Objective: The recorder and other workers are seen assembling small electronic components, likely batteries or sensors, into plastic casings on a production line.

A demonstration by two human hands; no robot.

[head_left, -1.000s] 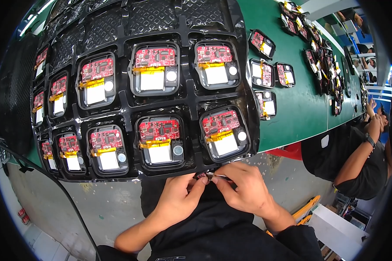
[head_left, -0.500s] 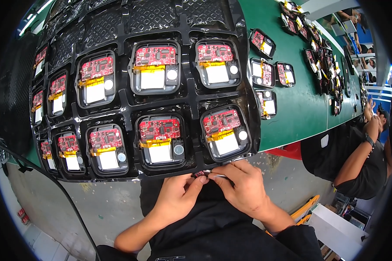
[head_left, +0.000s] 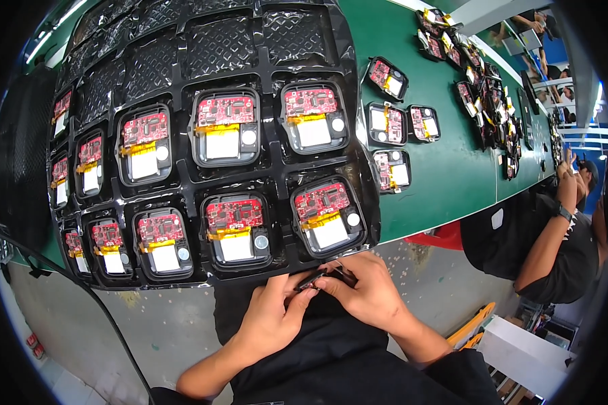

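Observation:
My left hand (head_left: 271,312) pinches a small flat black part (head_left: 309,281) just below the tray's near edge. Opposite it, my right hand (head_left: 371,291) is closed, its thumb and fingertip meeting the part's right end. A thin rod-like tool (head_left: 343,274) lies partly hidden among the right fingers; its kind is unclear. Right above both hands, the black moulded plastic tray (head_left: 277,177) carries several open black housings. The nearest housing (head_left: 328,214) holds a red circuit board, a white battery with yellow tape and a round silvery disc.
The tray's far pockets are bare. On the green table (head_left: 425,196) to the right lie loose housings (head_left: 388,124) and a heap of similar ones (head_left: 490,111). A black cable (head_left: 115,331) hangs at left. Another person (head_left: 527,236) sits at right near a red stool (head_left: 439,237).
The view has shifted, so the tray sits lower and further left. The part between my hands now shows a dark, tilted side, and the rod in my right hand is less visible.

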